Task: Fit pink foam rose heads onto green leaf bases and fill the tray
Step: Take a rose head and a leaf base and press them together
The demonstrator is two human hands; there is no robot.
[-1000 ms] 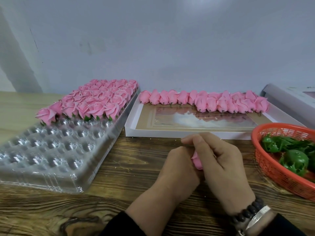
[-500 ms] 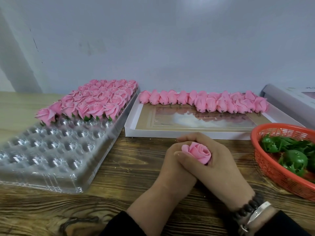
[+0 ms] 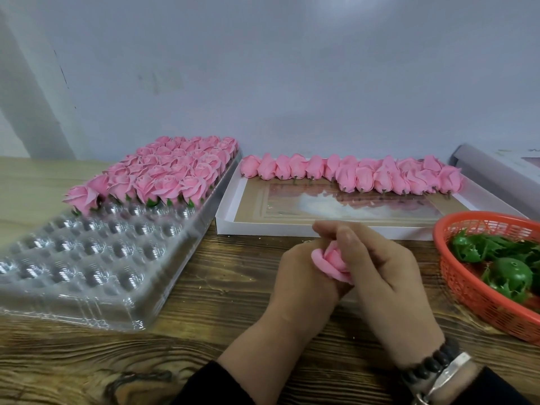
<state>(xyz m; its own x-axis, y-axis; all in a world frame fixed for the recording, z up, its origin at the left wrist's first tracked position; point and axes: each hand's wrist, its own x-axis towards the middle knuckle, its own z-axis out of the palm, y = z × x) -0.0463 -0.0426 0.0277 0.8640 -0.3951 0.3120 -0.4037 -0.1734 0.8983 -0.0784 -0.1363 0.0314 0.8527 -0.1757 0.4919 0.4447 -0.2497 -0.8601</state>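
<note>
A single pink rose head [image 3: 331, 261] is held between both hands just in front of the white box [image 3: 225, 226], which serves here as the landmark; the flower is kept low over the wooden table [image 3: 204, 302] and close to the body, presumably so that it can be worked against a leaf base with both hands at once. Whether a base is already under it cannot be told, since the underside is hidden. The left hand [image 3: 298, 282] is curled around the flower from the left, and the right hand [image 3: 385, 276] is closed over it, its fingers [image 3: 346, 244] pressed across the petals. Unfitted rose heads [image 3: 350, 173] are lined along the far edge of the box, within easy reach. To the right of the box, green leaf bases [image 3: 508, 276] lie in an orange basket [image 3: 467, 293]. To its left, the clear tray [image 3: 87, 258] is filled at its far end with finished roses [image 3: 166, 173], the near cells being left open for the next ones.
</note>
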